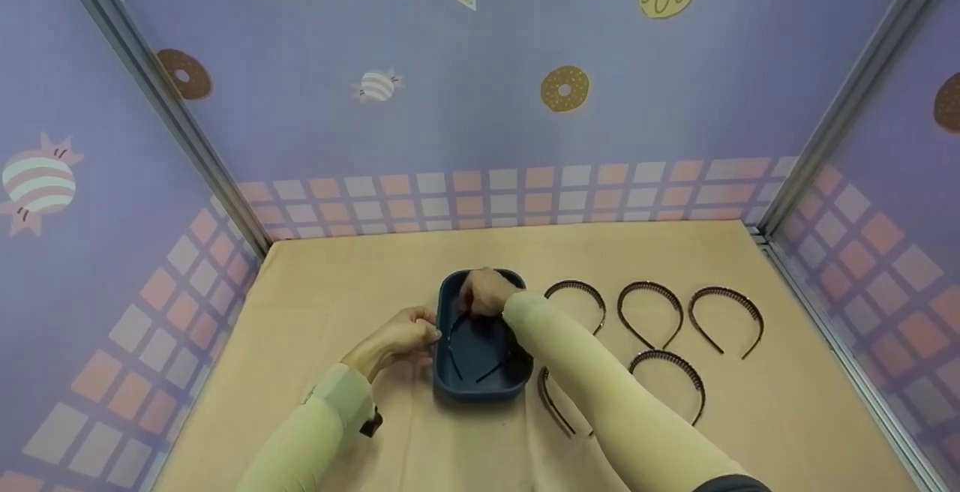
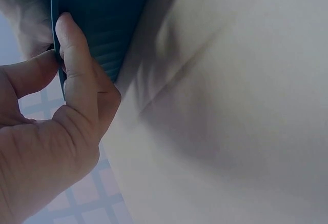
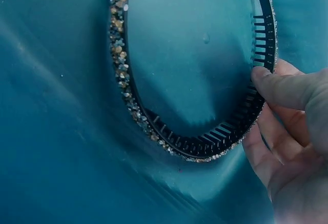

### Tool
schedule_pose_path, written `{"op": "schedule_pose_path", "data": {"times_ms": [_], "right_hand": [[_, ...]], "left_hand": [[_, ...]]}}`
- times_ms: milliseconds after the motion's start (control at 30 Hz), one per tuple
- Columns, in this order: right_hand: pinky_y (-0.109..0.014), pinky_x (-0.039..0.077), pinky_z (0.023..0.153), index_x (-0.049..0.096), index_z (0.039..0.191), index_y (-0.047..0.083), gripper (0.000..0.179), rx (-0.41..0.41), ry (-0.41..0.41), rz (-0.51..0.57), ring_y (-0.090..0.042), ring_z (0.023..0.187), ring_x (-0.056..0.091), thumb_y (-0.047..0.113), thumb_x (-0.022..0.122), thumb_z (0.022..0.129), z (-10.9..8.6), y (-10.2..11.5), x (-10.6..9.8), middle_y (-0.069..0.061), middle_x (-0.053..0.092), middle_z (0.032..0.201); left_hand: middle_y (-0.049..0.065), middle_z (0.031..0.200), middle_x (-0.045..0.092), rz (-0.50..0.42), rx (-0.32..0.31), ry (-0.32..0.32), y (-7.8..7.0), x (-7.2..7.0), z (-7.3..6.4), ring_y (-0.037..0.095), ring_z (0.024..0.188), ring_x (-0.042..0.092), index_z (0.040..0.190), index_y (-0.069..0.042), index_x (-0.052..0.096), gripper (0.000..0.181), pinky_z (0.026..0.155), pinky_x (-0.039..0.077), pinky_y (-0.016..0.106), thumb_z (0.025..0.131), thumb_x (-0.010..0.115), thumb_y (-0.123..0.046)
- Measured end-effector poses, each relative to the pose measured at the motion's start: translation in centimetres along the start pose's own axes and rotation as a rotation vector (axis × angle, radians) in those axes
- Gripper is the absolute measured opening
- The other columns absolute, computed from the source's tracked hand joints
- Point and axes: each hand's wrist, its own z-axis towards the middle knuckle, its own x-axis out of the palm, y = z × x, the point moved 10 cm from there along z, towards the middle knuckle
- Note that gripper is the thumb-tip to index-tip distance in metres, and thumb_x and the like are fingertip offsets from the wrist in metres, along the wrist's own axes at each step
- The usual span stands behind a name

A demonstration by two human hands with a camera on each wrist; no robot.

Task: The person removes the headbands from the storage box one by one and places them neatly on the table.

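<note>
A dark blue rectangular basin (image 1: 480, 394) stands on the table at the centre of the head view. My left hand (image 1: 401, 333) pinches its left rim, thumb on one side and fingers against the outer wall (image 2: 102, 29). Inside the basin, my right hand (image 1: 487, 293) grips a black toothed headband (image 3: 126, 88) with glittering beads along its outer edge. Thumb and fingers close on the curved band from the right in the right wrist view. The headband's two ends point toward the basin's near side in the head view.
Several similar headbands lie right of the basin, including one at the far right (image 1: 726, 292), one in the middle (image 1: 651, 285) and one nearer (image 1: 667, 355). The right forearm (image 1: 592, 379) partly covers others. Patterned walls (image 1: 472, 102) enclose the cloth-covered table (image 1: 337, 274).
</note>
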Motion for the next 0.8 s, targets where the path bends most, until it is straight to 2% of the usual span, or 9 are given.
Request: {"op": "schedule_pose_path", "data": {"times_ms": [167, 367, 600, 800], "right_hand": [[-0.033, 0.061, 0.086, 0.09, 0.099, 0.014, 0.019, -0.025, 0.002, 0.028, -0.015, 0.093, 0.067, -0.002, 0.084, 0.091, -0.3, 0.2, -0.6, -0.005, 0.086, 0.107], [-0.026, 0.058, 0.081, 0.091, 0.1, 0.015, 0.017, -0.026, 0.001, 0.099, -0.013, 0.092, 0.067, 0.001, 0.088, 0.091, -0.8, -0.2, -1.6, -0.005, 0.087, 0.108], [-0.03, 0.064, 0.089, 0.092, 0.104, 0.014, 0.018, -0.054, 0.01, 0.172, -0.017, 0.101, 0.077, 0.001, 0.089, 0.092, -1.6, -0.4, -3.0, -0.007, 0.088, 0.109], [-0.026, 0.062, 0.088, 0.092, 0.104, 0.012, 0.016, -0.033, 0.029, 0.217, -0.011, 0.098, 0.075, 0.003, 0.09, 0.092, -1.7, -1.1, -3.6, -0.007, 0.088, 0.109]], "left_hand": [[0.003, 0.094, 0.058, 0.001, 0.007, 0.01, -0.1, 0.1, 0.1, 0.019, 0.084, 0.06, 0.121, 0.001, 0.058, 0.021, 0.072, 0.061, 0.035, 0.1, 0.06, -0.002], [0.004, 0.094, 0.058, -0.005, -0.007, 0.009, 0.0, 0.0, 0.0, 0.019, 0.083, 0.059, 0.123, 0.0, 0.058, 0.024, 0.07, 0.061, 0.033, 0.1, 0.061, -0.003], [0.004, 0.094, 0.059, -0.016, -0.01, 0.02, 0.1, 0.1, 0.3, 0.019, 0.082, 0.06, 0.125, 0.001, 0.057, 0.026, 0.068, 0.061, 0.031, 0.099, 0.06, -0.003], [0.003, 0.092, 0.058, -0.019, -0.011, 0.02, 0.1, 0.3, 0.2, 0.018, 0.08, 0.06, 0.125, 0.001, 0.057, 0.026, 0.065, 0.06, 0.03, 0.099, 0.059, -0.001]]}}
